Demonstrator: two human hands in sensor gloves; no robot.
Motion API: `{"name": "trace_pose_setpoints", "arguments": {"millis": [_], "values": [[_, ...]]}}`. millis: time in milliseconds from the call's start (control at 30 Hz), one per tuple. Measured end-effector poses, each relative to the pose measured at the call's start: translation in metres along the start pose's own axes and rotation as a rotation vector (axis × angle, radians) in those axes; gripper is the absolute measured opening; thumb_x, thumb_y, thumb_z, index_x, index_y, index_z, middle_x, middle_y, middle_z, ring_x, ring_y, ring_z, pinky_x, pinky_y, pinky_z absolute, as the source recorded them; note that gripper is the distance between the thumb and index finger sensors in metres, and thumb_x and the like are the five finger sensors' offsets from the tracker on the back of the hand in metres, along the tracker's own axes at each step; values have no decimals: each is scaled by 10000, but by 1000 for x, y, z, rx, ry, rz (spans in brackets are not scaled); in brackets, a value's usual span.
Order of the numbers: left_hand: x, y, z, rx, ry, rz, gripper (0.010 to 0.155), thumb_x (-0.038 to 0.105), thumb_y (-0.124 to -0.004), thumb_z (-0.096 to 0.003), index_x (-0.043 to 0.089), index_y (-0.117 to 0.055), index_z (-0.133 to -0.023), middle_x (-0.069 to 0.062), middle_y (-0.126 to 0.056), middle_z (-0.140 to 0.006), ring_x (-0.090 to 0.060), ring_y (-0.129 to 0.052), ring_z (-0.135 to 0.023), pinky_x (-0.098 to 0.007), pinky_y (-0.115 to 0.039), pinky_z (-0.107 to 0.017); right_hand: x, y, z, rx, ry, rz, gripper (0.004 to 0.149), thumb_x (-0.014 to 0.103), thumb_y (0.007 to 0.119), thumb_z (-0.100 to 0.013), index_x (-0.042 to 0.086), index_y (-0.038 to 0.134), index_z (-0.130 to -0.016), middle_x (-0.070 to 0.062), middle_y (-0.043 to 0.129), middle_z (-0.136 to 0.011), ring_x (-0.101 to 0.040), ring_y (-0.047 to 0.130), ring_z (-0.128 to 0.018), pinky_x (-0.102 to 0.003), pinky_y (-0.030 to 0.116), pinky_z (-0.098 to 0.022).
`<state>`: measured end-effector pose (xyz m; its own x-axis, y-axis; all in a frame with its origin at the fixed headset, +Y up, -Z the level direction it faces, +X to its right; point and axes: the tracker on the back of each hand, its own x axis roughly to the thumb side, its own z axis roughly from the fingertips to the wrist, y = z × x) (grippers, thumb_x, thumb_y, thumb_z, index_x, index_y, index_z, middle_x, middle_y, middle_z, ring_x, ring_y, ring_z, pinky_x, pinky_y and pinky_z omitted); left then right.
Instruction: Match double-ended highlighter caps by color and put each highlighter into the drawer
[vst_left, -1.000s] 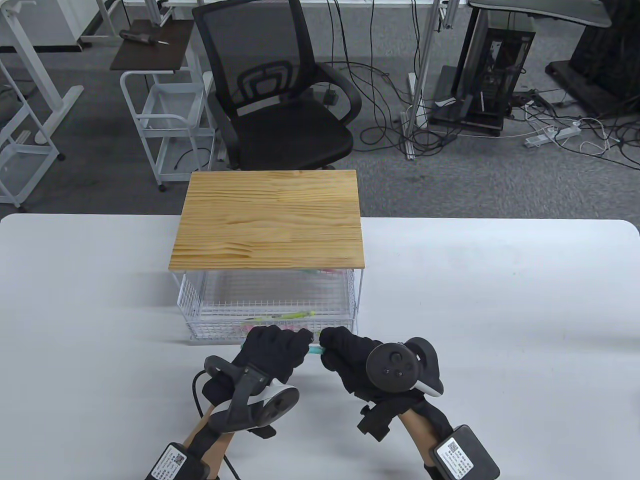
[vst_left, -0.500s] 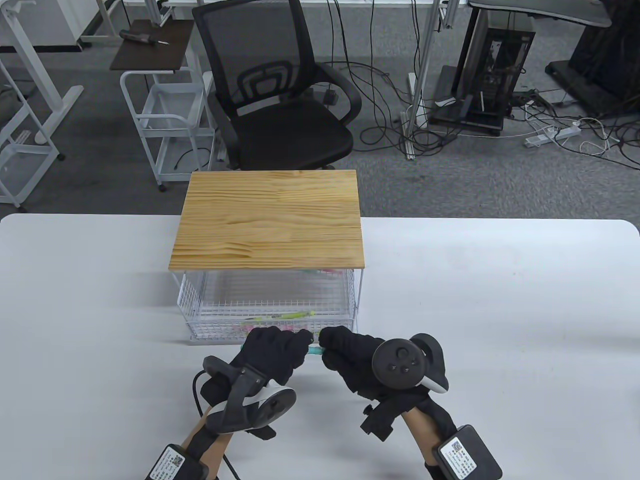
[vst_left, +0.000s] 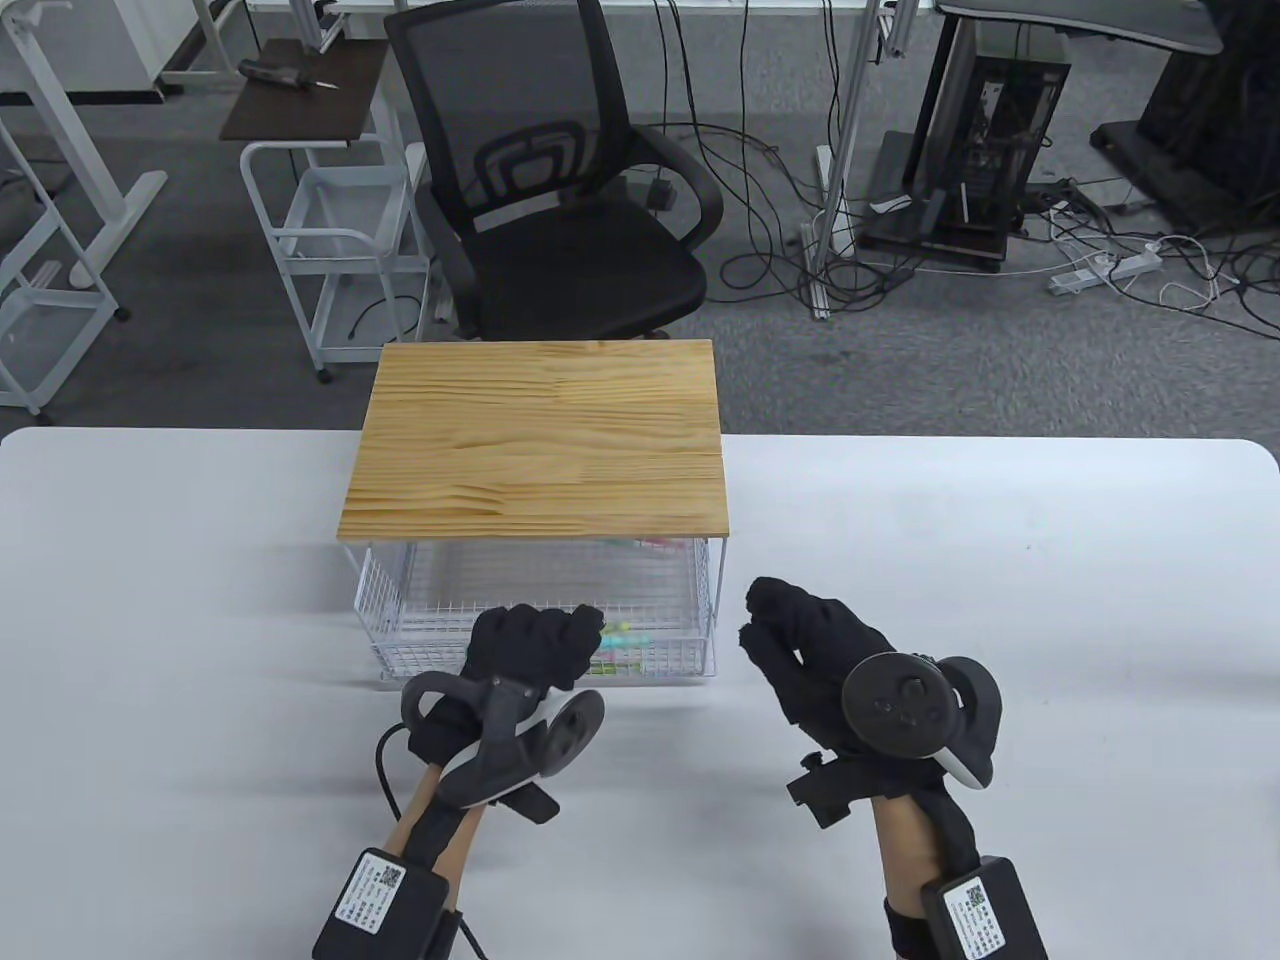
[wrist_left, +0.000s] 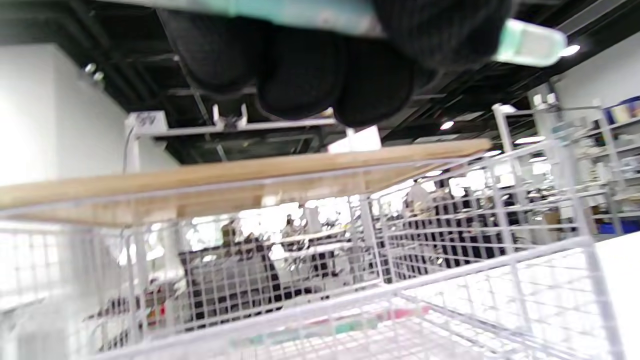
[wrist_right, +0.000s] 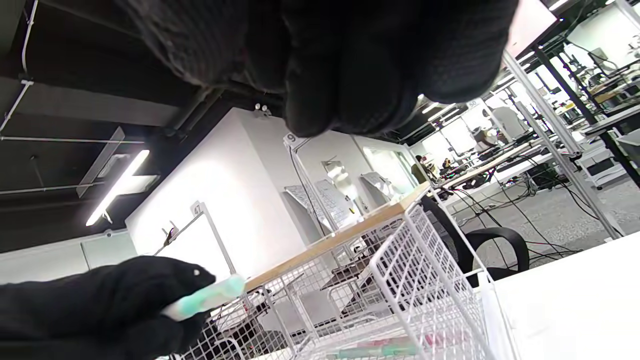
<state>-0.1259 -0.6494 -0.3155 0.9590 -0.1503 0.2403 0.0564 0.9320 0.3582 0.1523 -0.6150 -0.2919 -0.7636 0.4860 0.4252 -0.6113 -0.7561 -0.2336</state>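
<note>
Your left hand (vst_left: 535, 645) hung over the front of the pulled-out white wire-mesh drawer (vst_left: 660, 655), fingers curled, the grip clamped on a mint-green double-ended highlighter (wrist_left: 310, 11). In the left wrist view the barrel ran across under the fingers, and one pale green cap end stuck out past them on that view's right. In the right wrist view the same capped end poked out of your left fist, above the drawer's near rim. In the table view the pen was mostly hidden by the glove.

Your right hand (vst_left: 815, 650) was off to the right of the drawer, above the white desk (vst_left: 1000, 600), well apart from the pen. Its fingers were loosely bent, its grip apart and holding nothing.

Green and pink highlighters lay on the drawer floor (vst_left: 625, 640). The drawer sat in a white wire frame under a light pine board top (vst_left: 540, 440).
</note>
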Motion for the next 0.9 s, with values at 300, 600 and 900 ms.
{"name": "trace_pose_setpoints", "arguments": {"millis": [300, 600, 900], "values": [[1, -40, -46, -188, 196, -133, 495, 426, -667, -479, 495, -622, -967, 163, -861, -942, -132, -824, -921, -524, -628, -814, -17, 7, 0, 31, 35, 86, 492, 441, 695, -572, 223, 655, -1011, -79, 887, -875, -304, 925, -739, -534, 786, -623], [-2, -76, -55, -322, 217, -181, 532, 460, -702, -419, 552, -682, -943, 173, -888, -963, -126, -824, -972, -558, -603, -828, -30, 5, -2, 34, 55, 49, 491, 442, 692, -573, 225, 657, -1011, -81, 885, -879, -307, 920, -745, -552, 783, -619], [-7, -75, -53, -347, 210, -144, 646, 479, -664, -456, 467, -532, -1089, 164, -826, -1088, -148, -799, -1057, -553, -623, -834, -32, 14, -5, 70, 58, 78, 493, 445, 691, -573, 230, 655, -1015, -82, 880, -889, -309, 917, -755, -544, 772, -638]]}}
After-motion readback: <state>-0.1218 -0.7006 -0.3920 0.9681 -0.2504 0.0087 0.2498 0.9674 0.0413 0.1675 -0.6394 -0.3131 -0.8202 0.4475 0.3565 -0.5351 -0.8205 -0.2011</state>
